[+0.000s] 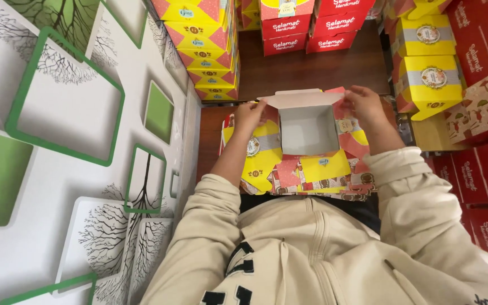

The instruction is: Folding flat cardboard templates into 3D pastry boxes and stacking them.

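The left hand (249, 116) and right hand (362, 104) each close a pinching grip on opposite ends of the white back flap of an open yellow-and-red cardboard box (307, 141), holding it upright. The box rests on a stack of flat yellow-and-red carton blanks (312, 181) just before the person's cream sweatshirt (323, 254).

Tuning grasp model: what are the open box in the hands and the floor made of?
Open box: looks like thin printed cardboard, matte white inside, yellow and red print outside; flaps crease flat under the left hand and right hand. Floor: probably wood or laminate, dark brown with a soft sheen.
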